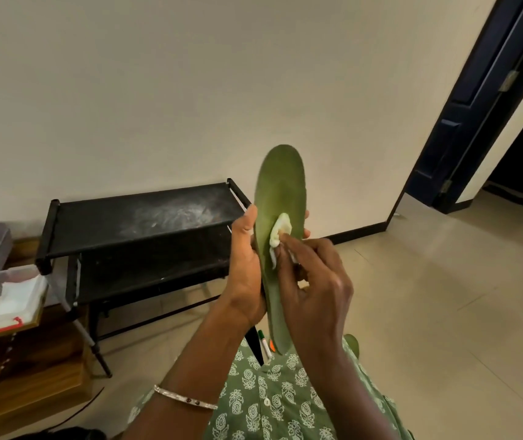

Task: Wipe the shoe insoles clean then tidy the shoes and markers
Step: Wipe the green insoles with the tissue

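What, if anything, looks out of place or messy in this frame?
The top shelf of the black rack carries a whitish dusty smear across its right half. Loose markers lie on the floor below the green insole. The left hand holding it and the right hand rubbing a white wipe look normal.

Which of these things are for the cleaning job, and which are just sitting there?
For the job: green insole in the left hand, white wipe in the right hand, markers.
Just lying about: black rack, plastic tub, dark door.
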Motion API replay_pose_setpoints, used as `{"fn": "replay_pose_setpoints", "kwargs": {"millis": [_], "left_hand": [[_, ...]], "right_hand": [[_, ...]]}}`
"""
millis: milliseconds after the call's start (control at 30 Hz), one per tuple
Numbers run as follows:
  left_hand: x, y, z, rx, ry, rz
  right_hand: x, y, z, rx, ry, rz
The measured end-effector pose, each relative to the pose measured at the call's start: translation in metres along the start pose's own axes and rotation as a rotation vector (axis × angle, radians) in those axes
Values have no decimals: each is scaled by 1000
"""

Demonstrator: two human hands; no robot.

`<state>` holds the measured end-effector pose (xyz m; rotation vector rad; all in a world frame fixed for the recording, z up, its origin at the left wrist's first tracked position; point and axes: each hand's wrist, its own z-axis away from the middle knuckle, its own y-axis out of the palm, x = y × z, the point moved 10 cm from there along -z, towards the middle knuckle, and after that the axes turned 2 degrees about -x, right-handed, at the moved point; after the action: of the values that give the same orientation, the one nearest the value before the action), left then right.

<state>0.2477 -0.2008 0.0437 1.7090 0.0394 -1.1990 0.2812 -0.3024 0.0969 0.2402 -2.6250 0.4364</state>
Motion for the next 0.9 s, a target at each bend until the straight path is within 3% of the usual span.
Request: {"fn": "replay_pose_setpoints", "kwargs": {"millis": [367,667,900], "left_hand": [[-22,-10,-2,18,104,-114],[-13,0,5,-11,88,-156],[-18,-9,0,-10,74,-124]], "right_hand": [[13,14,34,100,-33,53],[7,6,-16,22,-17,143],[14,16,35,115,-41,113]]}}
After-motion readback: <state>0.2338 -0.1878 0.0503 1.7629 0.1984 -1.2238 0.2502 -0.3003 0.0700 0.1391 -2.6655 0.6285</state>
